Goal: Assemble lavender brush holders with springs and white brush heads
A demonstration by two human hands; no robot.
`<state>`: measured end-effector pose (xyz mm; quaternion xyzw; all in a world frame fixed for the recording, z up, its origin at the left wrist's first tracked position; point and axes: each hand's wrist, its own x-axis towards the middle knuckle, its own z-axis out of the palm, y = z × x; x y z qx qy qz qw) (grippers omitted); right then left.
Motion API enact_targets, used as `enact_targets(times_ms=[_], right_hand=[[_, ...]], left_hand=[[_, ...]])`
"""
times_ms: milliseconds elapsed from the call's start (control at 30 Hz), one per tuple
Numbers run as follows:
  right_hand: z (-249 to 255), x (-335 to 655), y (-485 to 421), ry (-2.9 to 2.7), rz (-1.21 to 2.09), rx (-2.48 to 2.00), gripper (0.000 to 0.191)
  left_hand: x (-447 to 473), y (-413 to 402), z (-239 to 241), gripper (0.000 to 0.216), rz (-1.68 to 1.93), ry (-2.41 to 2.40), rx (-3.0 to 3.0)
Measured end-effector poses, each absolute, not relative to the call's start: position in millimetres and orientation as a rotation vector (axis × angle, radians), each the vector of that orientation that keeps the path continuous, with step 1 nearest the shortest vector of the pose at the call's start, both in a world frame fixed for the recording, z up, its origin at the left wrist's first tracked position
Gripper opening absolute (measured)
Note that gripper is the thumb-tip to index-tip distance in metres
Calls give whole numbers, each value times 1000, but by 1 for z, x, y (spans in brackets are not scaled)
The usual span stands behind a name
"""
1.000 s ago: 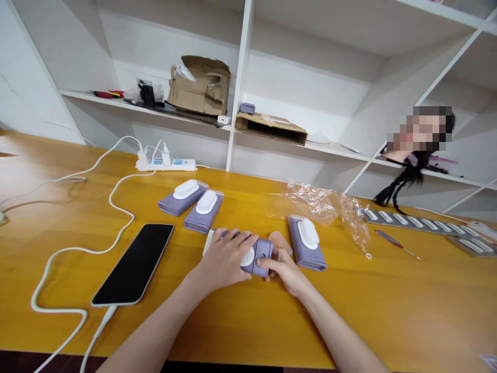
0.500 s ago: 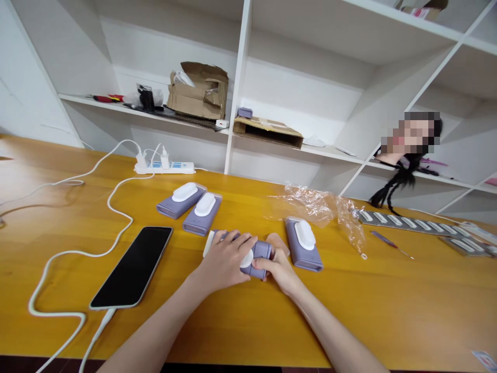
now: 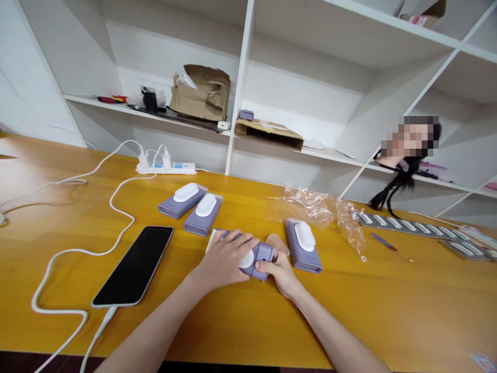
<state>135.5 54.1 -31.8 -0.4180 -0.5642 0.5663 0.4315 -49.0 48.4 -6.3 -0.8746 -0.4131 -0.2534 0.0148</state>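
Observation:
A purple box-shaped device (image 3: pixel 265 254) with a white part on its top face is between my hands, just over the table. My left hand (image 3: pixel 229 256) lies across it from above, fingers wrapped over its far side and covering much of it. With thumb on top, my right hand (image 3: pixel 281 269) grips the right end. Two similar purple devices with white oval pieces, one farther back (image 3: pixel 182 201) and one nearer (image 3: pixel 203 213), rest beyond my left hand. Another such device (image 3: pixel 305 246) lies right of my right hand, beside a small beige flat piece (image 3: pixel 278 243).
A phone (image 3: pixel 134 267) with a white cable lies at left. Behind it stands a power strip (image 3: pixel 166 168). Clear plastic wrap (image 3: pixel 310 203), a screwdriver (image 3: pixel 384 242) and grey strips with white pieces (image 3: pixel 413 226) are at right. Shelves hold cardboard boxes (image 3: pixel 202 96) and a mannequin head (image 3: pixel 411 137).
The device's right end has turned slightly, showing more of its end face with a small dark opening. Both hands keep nearly the same hold. The whole view has shifted a little.

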Motion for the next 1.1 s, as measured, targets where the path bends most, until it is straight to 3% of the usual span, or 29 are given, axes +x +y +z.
enact_targets(times_ms=[200,400,800,1100], right_hand=[[-33,129,47,-1351,1298,-1108,28],[-35,134,48,-1365,1377,-1125,43],[-23,140,55,-1509,1316,-1095,21],[-42,136,55,-1219,1374,-986,20]], left_hand=[[-45,47,-9,60,-804,-1264,-2686],[-48,50,-14,65,-801,-1282,-2637],[-48,49,-16,66,-815,-1242,-2657],[-41,50,-8,64,-833,-1296,-2677]])
